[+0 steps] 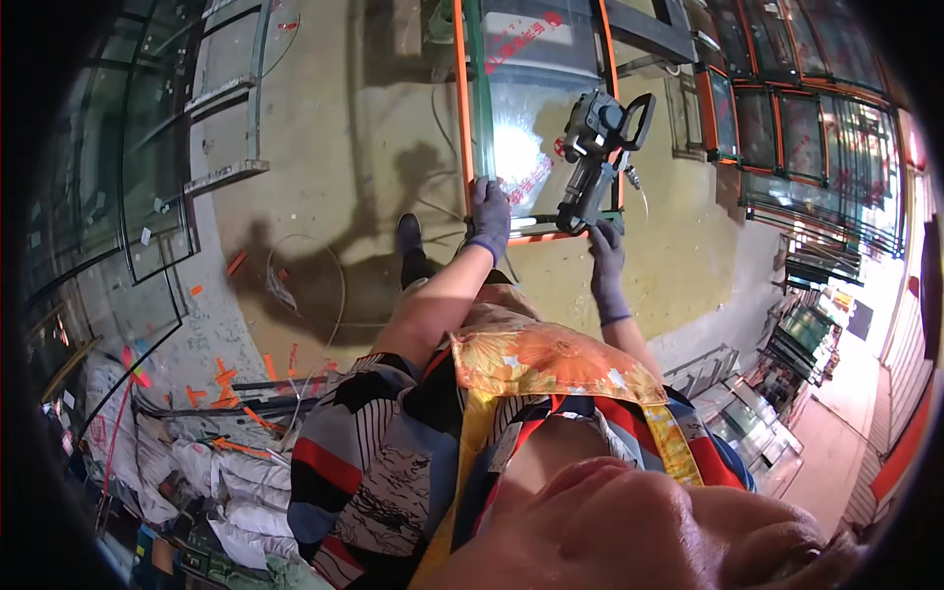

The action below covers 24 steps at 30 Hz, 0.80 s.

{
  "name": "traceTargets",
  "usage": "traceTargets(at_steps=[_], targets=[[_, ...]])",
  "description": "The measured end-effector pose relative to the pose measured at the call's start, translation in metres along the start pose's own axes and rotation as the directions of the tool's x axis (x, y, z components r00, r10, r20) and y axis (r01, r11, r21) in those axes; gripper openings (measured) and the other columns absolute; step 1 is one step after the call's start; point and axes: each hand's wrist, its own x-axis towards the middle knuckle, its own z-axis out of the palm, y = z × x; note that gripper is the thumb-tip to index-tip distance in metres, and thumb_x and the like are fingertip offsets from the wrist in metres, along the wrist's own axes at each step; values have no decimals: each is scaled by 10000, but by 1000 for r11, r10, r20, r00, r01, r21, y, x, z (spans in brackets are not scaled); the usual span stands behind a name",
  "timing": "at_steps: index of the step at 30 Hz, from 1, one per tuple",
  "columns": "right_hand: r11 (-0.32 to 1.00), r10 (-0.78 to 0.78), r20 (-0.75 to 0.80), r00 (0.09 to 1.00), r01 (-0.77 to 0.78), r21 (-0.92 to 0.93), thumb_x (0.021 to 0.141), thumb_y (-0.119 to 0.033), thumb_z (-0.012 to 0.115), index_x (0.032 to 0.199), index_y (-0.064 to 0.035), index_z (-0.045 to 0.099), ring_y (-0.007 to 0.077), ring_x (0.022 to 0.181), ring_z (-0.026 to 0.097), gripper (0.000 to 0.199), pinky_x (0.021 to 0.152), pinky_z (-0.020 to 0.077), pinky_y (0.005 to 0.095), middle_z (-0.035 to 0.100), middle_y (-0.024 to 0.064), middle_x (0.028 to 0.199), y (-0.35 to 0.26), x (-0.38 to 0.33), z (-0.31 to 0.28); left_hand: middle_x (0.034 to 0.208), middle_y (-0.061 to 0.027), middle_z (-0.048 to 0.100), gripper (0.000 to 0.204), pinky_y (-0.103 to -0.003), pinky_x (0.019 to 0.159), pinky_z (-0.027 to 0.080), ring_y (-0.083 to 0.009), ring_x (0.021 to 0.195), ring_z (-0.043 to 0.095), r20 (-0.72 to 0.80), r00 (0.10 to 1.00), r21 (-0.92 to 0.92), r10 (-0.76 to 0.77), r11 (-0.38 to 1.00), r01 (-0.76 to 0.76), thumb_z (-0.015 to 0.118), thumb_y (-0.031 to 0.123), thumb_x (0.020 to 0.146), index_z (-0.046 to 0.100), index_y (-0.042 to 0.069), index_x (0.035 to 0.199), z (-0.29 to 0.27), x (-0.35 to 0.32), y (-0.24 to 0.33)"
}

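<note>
- Standing at the near end of a glass panel (541, 93) bordered with orange strips (460, 108), in a floral apron (560, 366).
- Reaching with the gloved left grip (491, 214) to the panel's near left corner, touching the edge; impossible to tell clenched from merely resting.
- Holding out the gloved right grip (608, 258) at the near right corner, against or just beside the lower end of a black power tool (593, 133); impossible to tell grasping from released.
- Pictured with the tool over the panel's right side, loop handle toward the far right, clear of both grips.
- Apparently at risk of a slide or tip over the right edge, from a bump or a poorly steadied tool.
- Liable, perhaps, to chipped glass, from a hard knock by the tool's body.
- Possibly exposed to pinched fingers at the near right corner, from any sudden shift there.
- Open to a snagged foot, from the loose cord (342, 285) across the floor (383, 128) at left.
</note>
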Motion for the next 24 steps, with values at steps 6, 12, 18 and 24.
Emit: traceTargets(at_steps=[6,12,18,24], targets=[[746,39,673,739,-470,473,799,-214,570,1130,-48,494,208,935,556,378,813,452,326,577,77,979,-42,84,24,601,5,436,131,-237,433,334,-73,478,386,-29,994,-11,101,995,-102,421,159,888,516,70,879,-3,10,-15],[859,19,627,779,-333,388,781,-209,584,1007,-51,538,158,801,558,279,721,460,292,560,48,842,-14,110,42,622,13,441,69,-226,435,329,-67,505,391,-46,992,8,117,993,-117,473,137,874,512,80,863,-6,2,-10],[909,177,753,634,-398,121,699,-117,598,912,-29,514,162,650,567,245,595,492,297,550,58,750,-6,100,-3,636,35,414,93,-214,454,325,-59,534,364,-85,989,34,119,993,-117,492,167,876,535,85,873,-4,-3,-2],[999,24,791,611,13,-40,659,-195,654,853,-3,550,138,617,556,292,556,454,267,563,70,714,-43,80,20,591,33,404,74,-232,432,303,-55,496,357,-114,982,-40,149,987,-155,495,148,863,510,110,801,-7,11,-23]])
